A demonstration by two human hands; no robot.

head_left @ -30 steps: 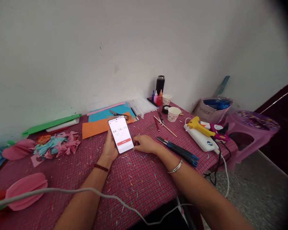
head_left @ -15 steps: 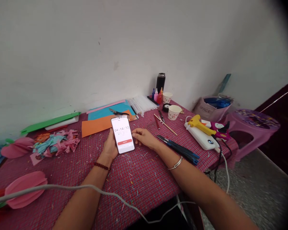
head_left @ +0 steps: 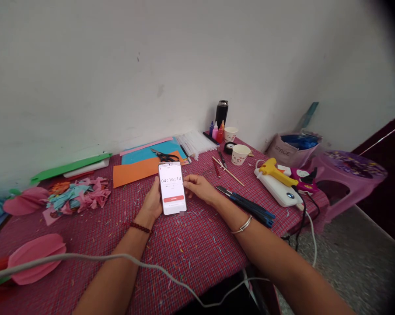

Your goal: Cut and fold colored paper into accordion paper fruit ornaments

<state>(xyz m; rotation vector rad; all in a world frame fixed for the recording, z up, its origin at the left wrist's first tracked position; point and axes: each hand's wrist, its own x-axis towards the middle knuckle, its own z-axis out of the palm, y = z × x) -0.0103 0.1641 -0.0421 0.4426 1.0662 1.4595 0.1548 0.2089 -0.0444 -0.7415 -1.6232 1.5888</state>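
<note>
A white-screened smartphone [head_left: 173,189] stands tilted toward me above the checked tablecloth, its display reading 04:16:13 over a red button. Closed along its left edge is my left hand [head_left: 152,202], with most of its fingers hidden behind the phone. My right hand [head_left: 199,189] has curled fingers, and its thumb and fingertips pinch the phone's right edge. Just behind the phone lie an orange paper sheet [head_left: 134,172] and black-handled pruning shears [head_left: 166,156]. Right of my right hand is a bundle of blue-black craft knives [head_left: 246,205].
Shredded paper [head_left: 79,194] and a pink paper ornament [head_left: 36,259] lie left. Paper cups [head_left: 240,155], paint bottles [head_left: 220,133] and a black flask [head_left: 221,113] stand at the back right. A yellow glue gun [head_left: 276,172] rests on a white power bank [head_left: 277,188]. A cable [head_left: 128,259] crosses in front.
The phone has shifted slightly right and down in the view and stands a little straighter. Its timer went from 04:16:12 to 04:16:13. My right fingers are closer onto its edge.
</note>
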